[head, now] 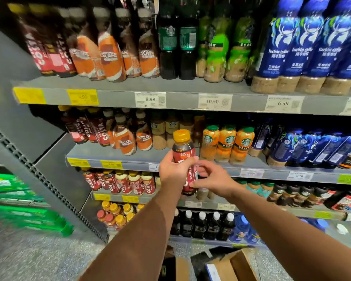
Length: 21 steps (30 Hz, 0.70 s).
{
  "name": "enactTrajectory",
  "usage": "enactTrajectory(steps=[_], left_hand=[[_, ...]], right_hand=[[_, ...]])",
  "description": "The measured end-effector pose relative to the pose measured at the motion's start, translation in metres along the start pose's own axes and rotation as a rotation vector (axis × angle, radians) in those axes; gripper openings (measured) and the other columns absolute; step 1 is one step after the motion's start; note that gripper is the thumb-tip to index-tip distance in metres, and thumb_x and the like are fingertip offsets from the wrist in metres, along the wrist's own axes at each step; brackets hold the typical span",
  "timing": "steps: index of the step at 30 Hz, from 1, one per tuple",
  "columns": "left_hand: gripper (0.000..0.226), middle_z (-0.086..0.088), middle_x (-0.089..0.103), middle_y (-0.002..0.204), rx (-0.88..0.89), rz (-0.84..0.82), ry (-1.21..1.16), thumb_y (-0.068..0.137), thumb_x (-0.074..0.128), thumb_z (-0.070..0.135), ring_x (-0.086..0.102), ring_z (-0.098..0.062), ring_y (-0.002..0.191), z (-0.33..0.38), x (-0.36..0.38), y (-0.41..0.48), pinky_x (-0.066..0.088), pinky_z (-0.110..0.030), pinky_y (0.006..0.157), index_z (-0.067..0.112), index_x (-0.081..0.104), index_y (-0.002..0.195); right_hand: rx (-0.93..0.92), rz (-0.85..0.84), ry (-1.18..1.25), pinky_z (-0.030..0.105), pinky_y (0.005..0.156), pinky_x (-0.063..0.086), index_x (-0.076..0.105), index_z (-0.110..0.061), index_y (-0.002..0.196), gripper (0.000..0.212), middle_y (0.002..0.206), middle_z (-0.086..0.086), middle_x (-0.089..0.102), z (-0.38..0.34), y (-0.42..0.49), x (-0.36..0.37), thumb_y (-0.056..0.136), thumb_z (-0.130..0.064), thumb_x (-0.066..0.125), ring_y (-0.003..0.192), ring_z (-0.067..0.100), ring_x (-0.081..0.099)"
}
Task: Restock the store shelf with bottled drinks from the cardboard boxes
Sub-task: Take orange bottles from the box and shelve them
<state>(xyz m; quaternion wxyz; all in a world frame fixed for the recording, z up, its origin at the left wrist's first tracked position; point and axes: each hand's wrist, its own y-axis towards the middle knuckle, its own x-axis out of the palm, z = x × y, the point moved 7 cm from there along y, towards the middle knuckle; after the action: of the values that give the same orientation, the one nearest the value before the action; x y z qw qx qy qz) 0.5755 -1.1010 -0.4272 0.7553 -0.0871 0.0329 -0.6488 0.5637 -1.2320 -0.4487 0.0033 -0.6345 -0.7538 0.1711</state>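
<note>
The grey metal store shelf [109,153] looks mostly full, but one gold-capped dark coffee bottle [183,151] hangs mid-air before it, in the grip of the left hand [175,172], pinched by the right hand [214,178], above brown cardboard boxes [238,264].

Just beyond the left grip [175,171] and its bottle [183,151] lies a bare strip of shelf [162,154]. Nescafé bottles [126,138] close it to the grip's left and orange-labelled bottles [227,142] to its right. Small jars [158,134] stand behind.
</note>
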Motion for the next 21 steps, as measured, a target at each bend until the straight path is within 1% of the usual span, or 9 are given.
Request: enactTrajectory(steps=[2,4,5,7,9,12,14,18,21], left_hand=[[0.028,-0.006,0.073,0.085,-0.021,-0.024,0.007,0.061,0.083,0.018,0.069,-0.029,0.084,0.007,-0.025,-0.012,0.057,-0.045,0.081,0.026,0.066,0.083],[0.033,-0.004,0.073,0.085,-0.035,-0.036,0.056,0.052,0.081,0.027,0.07,-0.029,0.086,0.009,-0.057,-0.017,0.055,-0.048,0.083,0.028,0.068,0.083],[0.031,-0.005,0.073,0.086,-0.048,-0.042,0.056,0.054,0.08,0.027,0.069,-0.03,0.086,0.012,-0.076,-0.021,0.055,-0.048,0.084,0.028,0.068,0.083],[0.022,-0.011,0.072,0.09,-0.073,-0.087,-0.007,0.071,0.077,0.024,0.068,-0.03,0.083,0.023,-0.112,-0.031,0.057,-0.04,0.078,0.02,0.069,0.091],[0.027,-0.011,0.071,0.094,-0.134,-0.107,-0.088,0.087,0.063,0.036,0.068,-0.023,0.077,0.033,-0.146,-0.041,0.057,-0.032,0.069,0.013,0.067,0.101],[0.044,0.0,0.073,0.087,-0.14,-0.11,-0.075,0.094,0.042,0.054,0.068,-0.013,0.076,0.041,-0.19,-0.053,0.054,-0.03,0.069,0.02,0.071,0.094],[0.054,0.002,0.073,0.089,-0.134,-0.127,-0.053,0.094,0.032,0.059,0.068,-0.008,0.074,0.044,-0.211,-0.06,0.05,-0.025,0.063,0.022,0.071,0.1],[0.061,0.002,0.069,0.104,-0.125,-0.094,-0.071,0.096,0.025,0.058,0.065,-0.003,0.078,0.058,-0.25,-0.067,0.046,-0.022,0.061,0.018,0.062,0.121],[0.063,-0.001,0.066,0.112,-0.143,-0.065,-0.13,0.096,0.026,0.058,0.062,-0.003,0.077,0.072,-0.269,-0.068,0.044,-0.024,0.059,0.014,0.058,0.128]], right_hand=[[-0.05,0.009,-0.028,0.012,0.068,0.051,0.055,-0.011,0.12,0.057,0.1,0.0,0.067,-0.021,-0.008,0.038,0.069,0.0,0.079,0.084,0.004,0.064],[-0.082,0.037,-0.1,0.017,0.072,0.051,0.057,-0.015,0.116,0.055,0.098,-0.001,0.068,-0.034,-0.013,0.071,0.067,-0.006,0.081,0.085,0.006,0.064],[-0.087,0.045,-0.132,0.023,0.077,0.052,0.059,-0.017,0.114,0.054,0.099,0.0,0.068,-0.038,-0.016,0.088,0.066,-0.007,0.082,0.089,0.011,0.065],[-0.084,0.066,-0.164,0.032,0.086,0.052,0.06,-0.018,0.109,0.049,0.102,0.005,0.069,-0.044,-0.02,0.12,0.066,-0.005,0.081,0.095,0.02,0.066],[-0.07,0.077,-0.147,0.035,0.088,0.051,0.061,-0.017,0.107,0.048,0.102,0.007,0.069,-0.051,-0.026,0.151,0.066,-0.002,0.081,0.098,0.025,0.065],[-0.039,0.084,-0.179,0.023,0.074,0.047,0.064,-0.011,0.107,0.042,0.1,0.003,0.069,-0.064,-0.03,0.188,0.069,-0.008,0.081,0.094,0.02,0.064],[-0.047,0.095,-0.193,0.018,0.067,0.043,0.066,-0.01,0.106,0.039,0.097,0.001,0.068,-0.079,-0.034,0.208,0.07,-0.011,0.08,0.09,0.017,0.063],[-0.076,0.047,-0.114,0.023,0.077,0.049,0.062,-0.01,0.11,0.041,0.099,0.003,0.068,-0.107,-0.042,0.243,0.072,-0.001,0.076,0.091,0.019,0.064],[-0.092,0.004,-0.097,0.02,0.07,0.048,0.061,-0.011,0.109,0.04,0.094,0.0,0.067,-0.122,-0.04,0.26,0.074,0.002,0.074,0.083,0.013,0.063]])
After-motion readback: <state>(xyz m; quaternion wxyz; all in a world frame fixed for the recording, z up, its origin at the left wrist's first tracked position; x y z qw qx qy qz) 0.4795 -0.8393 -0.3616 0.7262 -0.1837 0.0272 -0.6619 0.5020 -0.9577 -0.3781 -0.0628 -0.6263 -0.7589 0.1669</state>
